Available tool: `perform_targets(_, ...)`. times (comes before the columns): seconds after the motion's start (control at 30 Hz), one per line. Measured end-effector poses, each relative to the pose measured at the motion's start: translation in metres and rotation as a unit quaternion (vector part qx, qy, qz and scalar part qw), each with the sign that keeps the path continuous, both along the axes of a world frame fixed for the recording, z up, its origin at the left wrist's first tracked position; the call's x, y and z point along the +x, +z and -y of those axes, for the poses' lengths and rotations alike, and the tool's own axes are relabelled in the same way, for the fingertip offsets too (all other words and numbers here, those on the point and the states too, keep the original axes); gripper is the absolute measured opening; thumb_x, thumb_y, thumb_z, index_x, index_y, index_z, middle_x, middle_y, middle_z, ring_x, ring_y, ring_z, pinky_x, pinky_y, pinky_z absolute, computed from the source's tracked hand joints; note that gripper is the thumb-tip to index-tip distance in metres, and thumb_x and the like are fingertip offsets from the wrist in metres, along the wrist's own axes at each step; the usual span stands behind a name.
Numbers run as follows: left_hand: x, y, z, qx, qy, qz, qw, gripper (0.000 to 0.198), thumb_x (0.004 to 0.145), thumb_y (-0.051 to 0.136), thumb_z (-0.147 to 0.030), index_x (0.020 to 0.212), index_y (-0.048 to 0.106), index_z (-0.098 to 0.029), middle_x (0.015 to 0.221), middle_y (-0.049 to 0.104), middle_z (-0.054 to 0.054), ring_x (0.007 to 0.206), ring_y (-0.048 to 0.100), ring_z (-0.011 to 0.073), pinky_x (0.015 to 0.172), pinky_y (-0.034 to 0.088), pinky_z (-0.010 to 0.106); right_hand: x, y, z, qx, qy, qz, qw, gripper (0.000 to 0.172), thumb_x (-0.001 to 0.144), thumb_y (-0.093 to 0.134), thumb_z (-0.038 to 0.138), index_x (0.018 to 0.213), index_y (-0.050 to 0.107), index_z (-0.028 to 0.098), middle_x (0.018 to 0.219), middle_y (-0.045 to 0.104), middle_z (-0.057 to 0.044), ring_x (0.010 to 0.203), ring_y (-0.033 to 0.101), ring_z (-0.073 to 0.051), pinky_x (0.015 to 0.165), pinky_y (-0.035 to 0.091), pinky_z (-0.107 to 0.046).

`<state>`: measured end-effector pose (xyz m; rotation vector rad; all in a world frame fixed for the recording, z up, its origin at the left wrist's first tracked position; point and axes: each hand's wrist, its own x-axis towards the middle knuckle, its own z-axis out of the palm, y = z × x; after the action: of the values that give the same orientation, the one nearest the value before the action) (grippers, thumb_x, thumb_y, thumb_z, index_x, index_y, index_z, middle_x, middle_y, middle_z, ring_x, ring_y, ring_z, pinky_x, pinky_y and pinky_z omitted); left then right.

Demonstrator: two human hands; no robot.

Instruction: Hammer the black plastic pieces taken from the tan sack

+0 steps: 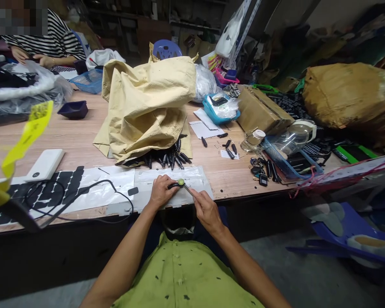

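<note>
At the table's front edge, my left hand (pixel 162 191) is closed on a small black part (pixel 172 185). A round yellow-green disc (pixel 181 182) shows at the part's right end. My right hand (pixel 207 209) pinches a thin metal tool (pixel 189 189), whose tip meets the part beside the disc. Its exact kind is too small to make out. Both hands are over a pale plastic-covered sheet (pixel 192 175). Just beyond them, several black pointed pieces (pixel 171 157) spill from the mouth of a cream cloth sack (pixel 147 90).
Left are a white box-shaped device (pixel 45 164), a black cable (pixel 105 183) and a sheet of black stickers (pixel 59 188). To the right are a blue basket (pixel 295 173), a clear jug (pixel 298 132) and a cardboard box (pixel 263 109). Another person (pixel 56 38) sits across the table.
</note>
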<state>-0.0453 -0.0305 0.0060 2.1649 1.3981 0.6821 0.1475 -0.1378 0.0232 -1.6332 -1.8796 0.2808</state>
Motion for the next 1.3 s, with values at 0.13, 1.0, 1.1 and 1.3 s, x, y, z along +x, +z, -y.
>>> perform_targets(0.13,0.0,0.001,0.0,-0.003,-0.002,-0.003,1.0,0.015,0.085,0.074,-0.032,0.098,0.081,-0.029,0.087,0.068,0.004,0.091,0.058,0.0237,0.083,0.045,0.037,0.002,0.001,0.003,0.009,-0.017,-0.015,1.0,0.044,0.101,0.04,0.019,0.136,0.066,0.025,0.09,0.066,-0.005,0.083,0.066,-0.014,0.082,0.055,-0.022)
perform_targets(1.0,-0.008,0.013,0.01,0.007,-0.062,-0.012,0.998,0.018,0.085,0.073,-0.041,0.095,0.08,-0.027,0.098,0.069,0.006,0.097,0.058,0.0262,0.087,0.045,0.04,0.06,-0.015,-0.089,-0.05,-0.261,0.225,0.938,0.035,0.097,0.051,0.02,0.127,0.068,0.025,0.099,0.057,-0.009,0.093,0.046,-0.024,0.074,0.03,-0.033)
perform_targets(1.1,-0.006,0.013,0.034,0.031,-0.17,-0.005,0.985,0.018,0.083,0.076,-0.043,0.091,0.081,-0.028,0.121,0.067,0.007,0.115,0.056,0.0301,0.099,0.043,0.046,0.058,-0.014,-0.09,-0.056,-0.266,0.236,0.933,0.034,0.097,0.051,0.021,0.127,0.067,0.024,0.101,0.057,-0.01,0.094,0.046,-0.024,0.074,0.031,-0.032)
perform_targets(1.3,0.008,0.002,0.07,0.097,-0.234,-0.104,0.962,0.017,0.074,0.083,-0.027,0.091,0.078,-0.026,0.152,0.053,0.008,0.132,0.047,0.0373,0.112,0.037,0.056,0.056,-0.014,-0.091,-0.055,-0.269,0.245,0.93,0.031,0.097,0.051,0.023,0.124,0.067,0.022,0.103,0.058,-0.01,0.095,0.047,-0.024,0.074,0.031,-0.032)
